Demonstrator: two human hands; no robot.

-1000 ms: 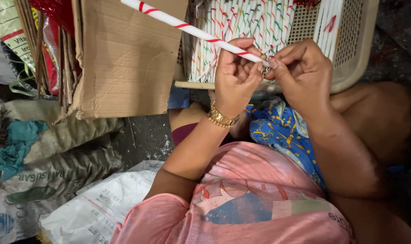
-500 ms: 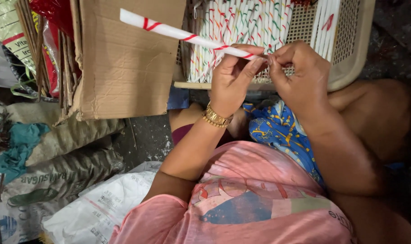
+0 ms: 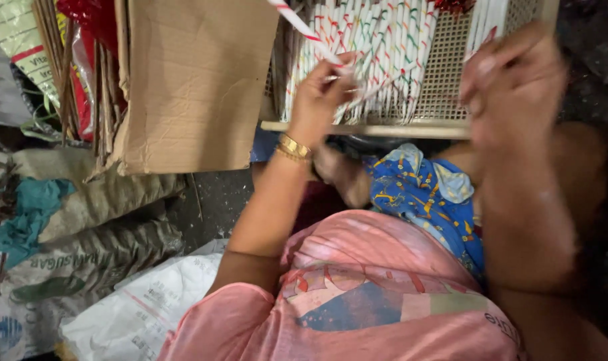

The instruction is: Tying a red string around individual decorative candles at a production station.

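Note:
My left hand (image 3: 320, 93), with a gold bangle on the wrist, grips a white paper tube with red spiral stripes (image 3: 302, 27) near its lower end; the tube slants up to the left and out of the top of the view. My right hand (image 3: 511, 73) is raised at the right, blurred by motion and apart from the tube, so I cannot tell whether its fingers hold anything. Behind both hands stands a beige plastic mesh basket (image 3: 451, 73) packed with several upright striped paper tubes (image 3: 377, 53).
A worn cardboard box (image 3: 190, 87) stands left of the basket. Woven sacks (image 3: 83, 200) and a white sack (image 3: 137, 307) lie at the lower left, with a teal cloth (image 3: 16, 214). A blue patterned cloth (image 3: 431, 194) covers my lap.
My right hand has let go of the tube's end and swung away to the right. My left hand has tipped the tube more upright and moved it left, in front of the basket.

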